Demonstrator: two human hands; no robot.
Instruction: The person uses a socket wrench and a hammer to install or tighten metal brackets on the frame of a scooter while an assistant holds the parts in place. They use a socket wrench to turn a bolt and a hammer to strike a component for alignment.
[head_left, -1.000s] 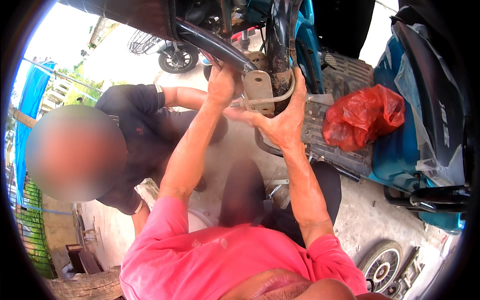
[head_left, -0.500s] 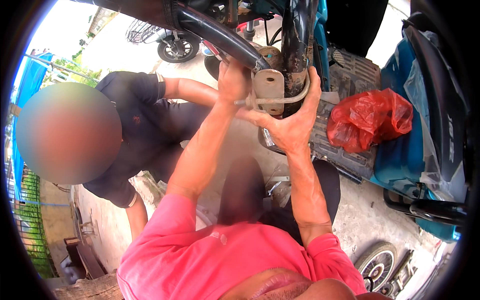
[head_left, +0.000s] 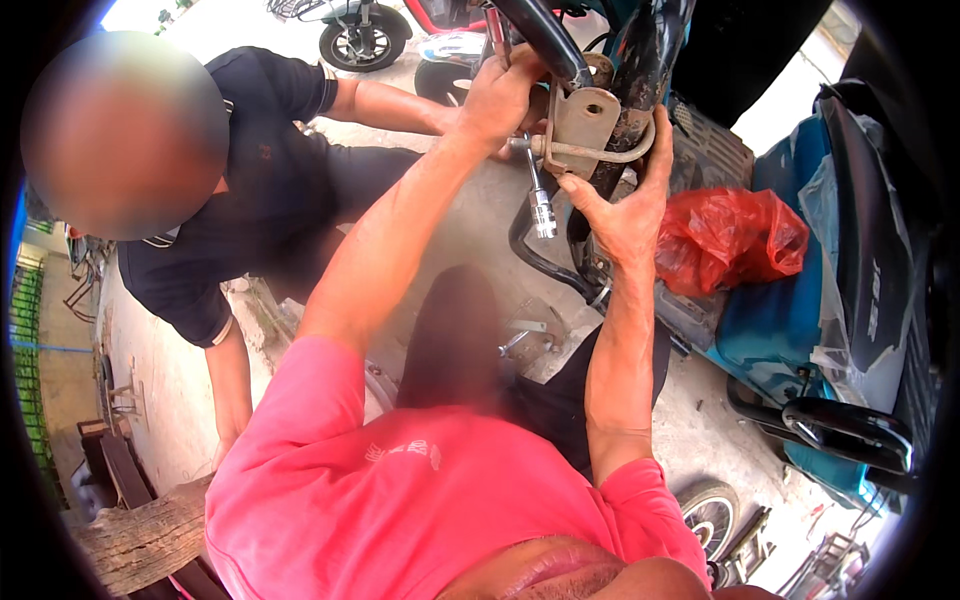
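Observation:
My left hand [head_left: 498,98] is closed, with the chrome end of a socket wrench [head_left: 542,212] showing below it and a metal shaft standing above the fist. The fingers wrap round that shaft beside a black frame tube [head_left: 545,35]. A worn metal bracket [head_left: 583,130] sits at the tube joint. Through it runs a U-bolt [head_left: 625,156], bent round a thick scratched black tube [head_left: 640,75]. My right hand [head_left: 632,215] cups the U-bolt's bend, fingers behind it and thumb under the bracket. A co-worker's hand [head_left: 522,135] is partly hidden behind my left wrist.
The co-worker in a dark shirt crouches at left, other arm [head_left: 230,380] reaching down. A red plastic bag [head_left: 730,240] lies on the footboard of a teal vehicle [head_left: 770,335]. A loose wheel [head_left: 708,520] is at lower right, a wooden log [head_left: 145,535] lower left. Loose metal parts [head_left: 525,335] lie below.
The view has shifted, so bracket and hands sit higher and farther right. The chrome wrench end now hangs plainly visible below my left hand. Both hands keep their places at the bracket.

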